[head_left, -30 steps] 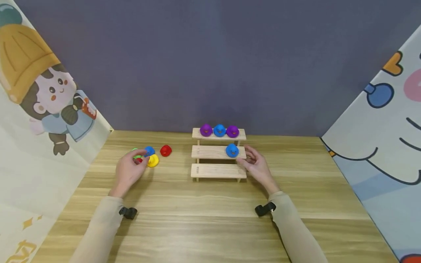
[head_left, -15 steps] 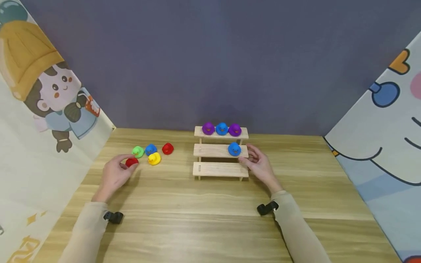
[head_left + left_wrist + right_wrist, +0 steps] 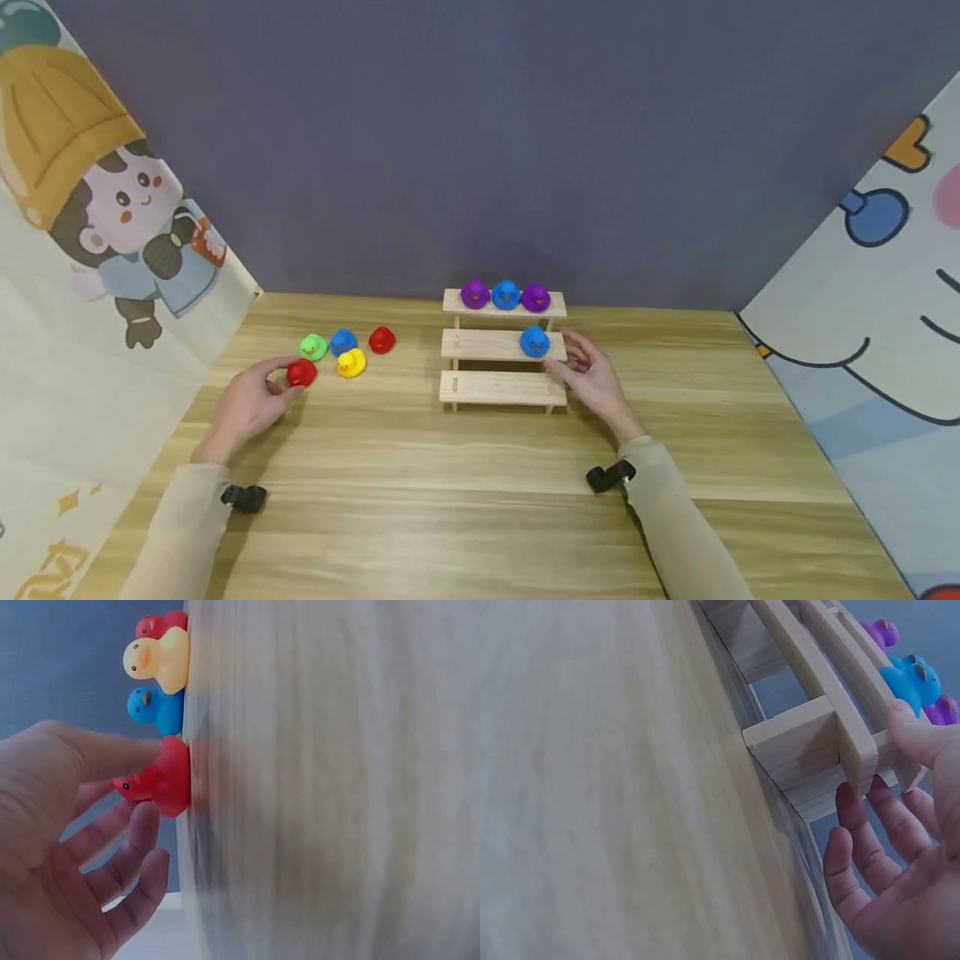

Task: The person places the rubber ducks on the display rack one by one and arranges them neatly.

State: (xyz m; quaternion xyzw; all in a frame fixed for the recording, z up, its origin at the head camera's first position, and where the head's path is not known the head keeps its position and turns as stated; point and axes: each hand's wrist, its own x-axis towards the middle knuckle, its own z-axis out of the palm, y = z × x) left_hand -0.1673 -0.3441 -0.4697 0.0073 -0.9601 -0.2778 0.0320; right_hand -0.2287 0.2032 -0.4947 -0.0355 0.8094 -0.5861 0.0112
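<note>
A red rubber duck (image 3: pixel 302 372) sits on the tabletop at the left, between the thumb and fingers of my left hand (image 3: pixel 243 408). The thumb overlaps the duck's side in the left wrist view, and the lower fingers hang loosely curled. A three-step wooden stand (image 3: pixel 480 387) stands at the centre. My right hand (image 3: pixel 596 392) holds its right end at the middle step, thumb in front and fingers round the end. A blue rubber duck (image 3: pixel 535 342) sits on that step beside the thumb. On the top step a blue duck (image 3: pixel 506 295) sits between two purple ducks (image 3: pixel 475 293).
Close by the left hand are a green duck (image 3: pixel 312 347), a blue duck (image 3: pixel 343 342), a yellow duck (image 3: pixel 351 362) and another red duck (image 3: pixel 382 339). A dark panel (image 3: pixel 480 150) rises behind the table, with printed panels (image 3: pixel 90 317) at the sides.
My left hand has moved left, off the other loose ducks. The red duck shifted left early on and then stayed, showing more between the fingers. The right hand keeps its place on the stand.
</note>
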